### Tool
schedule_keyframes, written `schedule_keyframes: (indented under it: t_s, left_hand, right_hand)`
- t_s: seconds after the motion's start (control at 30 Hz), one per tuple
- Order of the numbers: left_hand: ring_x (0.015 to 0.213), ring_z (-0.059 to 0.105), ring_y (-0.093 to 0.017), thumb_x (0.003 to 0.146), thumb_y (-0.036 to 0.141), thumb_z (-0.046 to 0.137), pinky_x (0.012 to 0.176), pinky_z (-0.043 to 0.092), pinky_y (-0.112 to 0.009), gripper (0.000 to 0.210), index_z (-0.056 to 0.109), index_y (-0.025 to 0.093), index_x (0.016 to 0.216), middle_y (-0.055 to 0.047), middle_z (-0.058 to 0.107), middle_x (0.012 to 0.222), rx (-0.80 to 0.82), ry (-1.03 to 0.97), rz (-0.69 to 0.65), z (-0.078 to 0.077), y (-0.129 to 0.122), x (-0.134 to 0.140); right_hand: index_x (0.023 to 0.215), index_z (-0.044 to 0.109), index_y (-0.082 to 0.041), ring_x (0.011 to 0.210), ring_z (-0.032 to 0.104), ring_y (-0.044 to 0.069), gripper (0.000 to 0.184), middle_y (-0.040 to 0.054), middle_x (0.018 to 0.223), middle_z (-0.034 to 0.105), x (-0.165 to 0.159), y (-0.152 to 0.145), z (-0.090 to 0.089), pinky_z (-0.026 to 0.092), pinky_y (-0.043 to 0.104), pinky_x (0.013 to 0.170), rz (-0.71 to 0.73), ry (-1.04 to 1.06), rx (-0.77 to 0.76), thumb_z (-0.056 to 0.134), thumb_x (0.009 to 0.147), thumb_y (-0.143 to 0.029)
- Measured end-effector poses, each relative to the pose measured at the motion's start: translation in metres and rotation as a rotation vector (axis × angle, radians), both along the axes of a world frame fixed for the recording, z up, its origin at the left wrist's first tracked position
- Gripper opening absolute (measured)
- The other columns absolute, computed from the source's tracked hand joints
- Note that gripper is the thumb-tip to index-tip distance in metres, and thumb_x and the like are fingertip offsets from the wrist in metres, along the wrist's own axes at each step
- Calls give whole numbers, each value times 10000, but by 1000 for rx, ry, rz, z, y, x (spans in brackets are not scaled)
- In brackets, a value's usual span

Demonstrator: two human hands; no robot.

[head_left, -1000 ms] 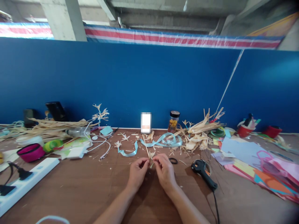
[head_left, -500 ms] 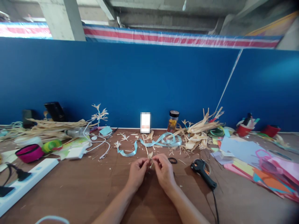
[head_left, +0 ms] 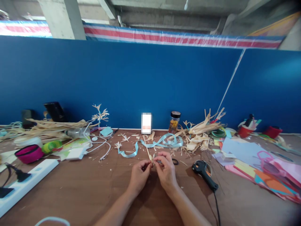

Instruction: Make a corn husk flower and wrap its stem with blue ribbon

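Close together over the middle of the table, both hands work on a small pale corn-husk flower (head_left: 152,158). My left hand (head_left: 140,175) pinches its base between thumb and fingertips. My right hand (head_left: 166,172) is closed at the flower's right side, thumb and forefinger on a petal. Fingertips hide part of the flower. Just beyond it lies a thin husk strip (head_left: 147,147). A black loop-shaped handle (head_left: 175,161) shows beside my right hand, the rest of that tool hidden. Light-blue ribbon (head_left: 162,143) curls across the table behind the hands.
A black glue gun (head_left: 204,175) with its cord lies to the right, near coloured paper (head_left: 244,150). Dried husks (head_left: 199,135) and a black-lidded jar (head_left: 174,122) stand behind. A white power strip (head_left: 28,185) and a pink band (head_left: 29,153) are at left.
My right hand's fingers have lifted and shifted slightly at the flower, uncovering more of its petals. The left hand stays almost where it was, still pinching the base.
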State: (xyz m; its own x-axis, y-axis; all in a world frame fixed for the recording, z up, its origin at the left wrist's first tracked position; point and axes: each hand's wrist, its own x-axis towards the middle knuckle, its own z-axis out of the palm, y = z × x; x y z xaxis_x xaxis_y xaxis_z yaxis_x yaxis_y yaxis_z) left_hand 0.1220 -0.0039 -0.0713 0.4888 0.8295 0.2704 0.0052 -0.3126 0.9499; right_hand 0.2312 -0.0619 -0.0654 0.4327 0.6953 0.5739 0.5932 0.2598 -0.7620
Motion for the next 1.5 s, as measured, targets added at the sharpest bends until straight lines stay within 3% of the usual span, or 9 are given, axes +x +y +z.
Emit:
schedule_keyframes:
  t_s: [0.13,0.3,0.5,0.6,0.87,1.1,1.5]
  left_hand:
    - [609,564,-148,735,339,511,571,427,-227,263,656,132,808,-36,657,686,-49,-9,57,-3,3,0]
    - [674,576,-161,726,330,519,622,434,-241,249,655,132,790,-43,664,725,-67,-42,78,-7,6,0]
    - [537,531,-131,715,391,527,494,398,-214,313,650,133,841,-32,647,665,-81,-23,104,-10,9,-2]
    - [559,539,-139,716,379,531,513,406,-216,280,657,143,800,-32,643,653,-31,-20,103,-8,9,-3]
    - [687,562,-155,752,283,507,638,427,-239,208,654,178,854,-42,646,755,167,10,54,2,0,-3]
    - [653,553,-140,756,267,502,577,425,-223,172,632,169,810,-46,627,762,183,40,40,-1,-1,-2]
    - [683,554,-137,764,179,481,641,428,-230,142,622,175,756,-31,618,732,301,6,-10,1,-1,-4]
  right_hand:
    - [766,629,-214,882,503,184,129,79,1001,465,-1,-1,-1,450,309,745,-13,-52,-9,504,755,-181]
    - [742,627,-216,919,488,188,131,76,1005,461,-4,-2,1,429,312,777,15,-92,-12,503,754,-175]
    - [909,588,-190,852,514,179,183,86,952,536,2,-2,6,437,277,688,1,89,39,470,784,-253]
    - [911,575,-174,788,531,166,228,71,882,585,7,1,4,429,261,671,-11,259,5,423,812,-312]
    - [774,575,-146,600,494,109,214,12,680,569,5,3,3,394,202,549,195,488,-58,497,762,-345]
    - [690,525,-153,536,430,82,182,-28,603,489,4,5,2,342,187,510,200,551,-65,543,728,-330]
    - [658,510,-146,502,404,80,201,-28,550,480,8,12,-12,330,188,473,185,608,-147,536,726,-333]
